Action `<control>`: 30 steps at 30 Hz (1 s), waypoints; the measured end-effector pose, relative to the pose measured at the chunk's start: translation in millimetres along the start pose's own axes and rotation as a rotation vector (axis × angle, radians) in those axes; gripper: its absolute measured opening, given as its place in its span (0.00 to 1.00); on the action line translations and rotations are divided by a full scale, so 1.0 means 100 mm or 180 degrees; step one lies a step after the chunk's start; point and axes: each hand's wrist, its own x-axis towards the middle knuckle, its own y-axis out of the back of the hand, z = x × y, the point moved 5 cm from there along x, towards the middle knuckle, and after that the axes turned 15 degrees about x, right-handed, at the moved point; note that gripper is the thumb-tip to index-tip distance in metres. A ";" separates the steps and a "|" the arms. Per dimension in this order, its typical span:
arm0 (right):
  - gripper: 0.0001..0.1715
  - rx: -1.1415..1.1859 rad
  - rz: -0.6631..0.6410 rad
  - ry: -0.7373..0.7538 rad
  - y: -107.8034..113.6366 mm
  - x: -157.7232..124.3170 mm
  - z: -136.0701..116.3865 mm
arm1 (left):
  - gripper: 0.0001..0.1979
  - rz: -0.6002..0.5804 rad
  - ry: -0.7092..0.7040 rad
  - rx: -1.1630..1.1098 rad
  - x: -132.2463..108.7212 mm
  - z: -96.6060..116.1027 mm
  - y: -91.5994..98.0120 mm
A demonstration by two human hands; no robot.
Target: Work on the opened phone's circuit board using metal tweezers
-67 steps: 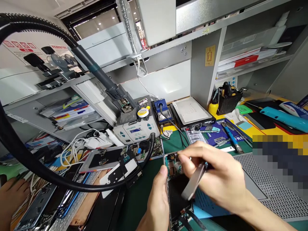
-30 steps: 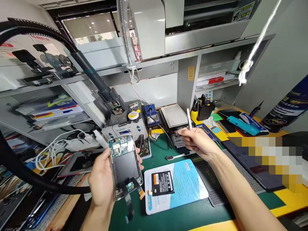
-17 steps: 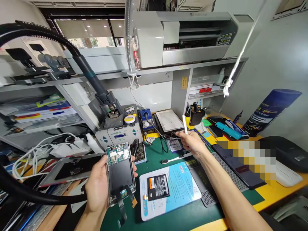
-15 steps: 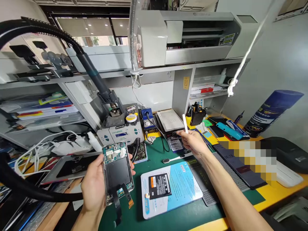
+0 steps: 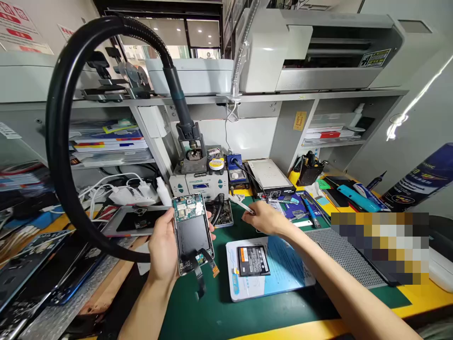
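Observation:
My left hand (image 5: pixel 163 245) grips an opened phone (image 5: pixel 193 231) by its edges, back cover off, with the green circuit board at the top and loose flex cables hanging from the bottom. My right hand (image 5: pixel 266 218) reaches out over the green mat (image 5: pixel 226 302) and pinches metal tweezers (image 5: pixel 241 204), tips pointing left toward the soldering station (image 5: pixel 198 182). A black phone battery (image 5: pixel 253 260) lies on a light blue card (image 5: pixel 279 269) just below my right forearm.
A thick black hose (image 5: pixel 63 141) loops from the hot-air station across the left. A white heating plate (image 5: pixel 269 175), a tool pot (image 5: pixel 309 172), screwdrivers and a grey ridged mat (image 5: pixel 339 245) are at the right. Dismantled phones and white cables crowd the left bench.
The view swung and moved closer. My right hand dropped from holding the tweezers upright to pointing them left and low over the mat. My left hand keeps the phone.

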 end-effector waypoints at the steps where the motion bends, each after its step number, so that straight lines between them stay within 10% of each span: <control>1: 0.18 -0.0104 0.0011 -0.0060 -0.02 0.08 0.03 | 0.29 -0.0021 0.0015 -0.0010 -0.01 -0.01 -0.01; 13: 0.18 -0.0276 0.0192 -0.0304 0.05 0.33 0.07 | 0.30 -0.0577 0.0215 0.0059 -0.07 -0.11 -0.14; 23: 0.35 0.2212 0.0209 0.1463 0.37 -0.39 -0.21 | 0.37 -0.1024 0.0668 -0.0318 -0.28 -0.30 -0.41; 30: 0.28 0.3202 0.0101 0.1358 0.34 -0.53 -0.07 | 0.39 -0.1311 0.0921 -0.0551 -0.41 -0.47 -0.55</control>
